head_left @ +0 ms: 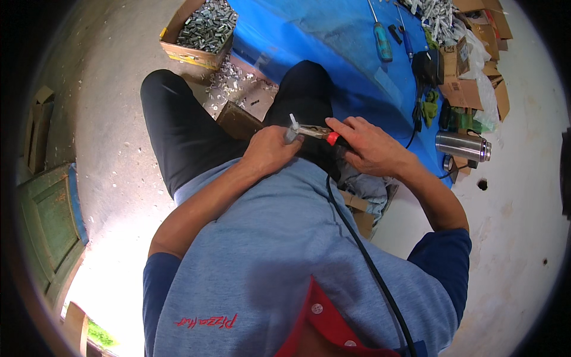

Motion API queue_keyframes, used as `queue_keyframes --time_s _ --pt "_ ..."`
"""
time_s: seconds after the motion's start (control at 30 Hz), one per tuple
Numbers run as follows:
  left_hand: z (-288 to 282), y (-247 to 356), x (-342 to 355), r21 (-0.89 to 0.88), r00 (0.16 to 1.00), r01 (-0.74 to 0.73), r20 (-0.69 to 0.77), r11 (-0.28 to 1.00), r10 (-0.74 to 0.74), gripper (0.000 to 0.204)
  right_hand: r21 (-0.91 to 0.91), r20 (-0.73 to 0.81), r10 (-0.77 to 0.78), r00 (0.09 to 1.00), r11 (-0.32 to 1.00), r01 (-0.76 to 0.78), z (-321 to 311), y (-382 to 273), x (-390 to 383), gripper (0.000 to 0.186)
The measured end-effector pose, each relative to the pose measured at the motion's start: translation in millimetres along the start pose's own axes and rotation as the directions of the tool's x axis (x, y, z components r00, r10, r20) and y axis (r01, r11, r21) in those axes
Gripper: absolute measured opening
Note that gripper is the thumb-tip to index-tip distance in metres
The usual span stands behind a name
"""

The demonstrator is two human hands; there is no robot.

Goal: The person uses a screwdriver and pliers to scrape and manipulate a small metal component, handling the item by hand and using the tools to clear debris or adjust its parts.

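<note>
My left hand [270, 150] is closed around a small grey cylindrical part [292, 133], held over my lap. A thin white piece [292, 119] sticks up from the top of it. My right hand [376, 146] grips a pair of pliers [315, 131] with red on the handles, coming in from the right. The metal jaws reach the top of the grey part, beside the white piece. Whether they are clamped on it is too small to tell. My fingers hide the lower end of the part.
An open cardboard box [193, 55] of small metal parts stands at the far left, with white scraps [229, 83] on the floor by it. A blue sheet [285, 30] bears a teal screwdriver [382, 43] and a blue screwdriver [407, 44]. A steel flask [461, 146] lies at right.
</note>
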State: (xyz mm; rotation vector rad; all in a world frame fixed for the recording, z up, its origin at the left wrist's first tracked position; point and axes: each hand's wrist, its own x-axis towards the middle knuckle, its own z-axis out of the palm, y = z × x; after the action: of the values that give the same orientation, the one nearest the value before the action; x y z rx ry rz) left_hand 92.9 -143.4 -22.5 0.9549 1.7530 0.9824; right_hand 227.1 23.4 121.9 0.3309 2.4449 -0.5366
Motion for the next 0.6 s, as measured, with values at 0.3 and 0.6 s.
queue_keyframes --time_s 0.3,0.6 --pt "-4 9 1 0.078 0.986 -0.035 0.164 0.996 0.021 0.039 0.041 0.101 0.036 0.994 0.998 -0.04 -8 7 -7 0.059" --pt "7 -4 3 -0.336 0.962 -0.054 0.235 0.94 0.14 0.026 0.067 0.055 -0.039 0.998 0.997 0.036 -11 -1 -6 0.059"
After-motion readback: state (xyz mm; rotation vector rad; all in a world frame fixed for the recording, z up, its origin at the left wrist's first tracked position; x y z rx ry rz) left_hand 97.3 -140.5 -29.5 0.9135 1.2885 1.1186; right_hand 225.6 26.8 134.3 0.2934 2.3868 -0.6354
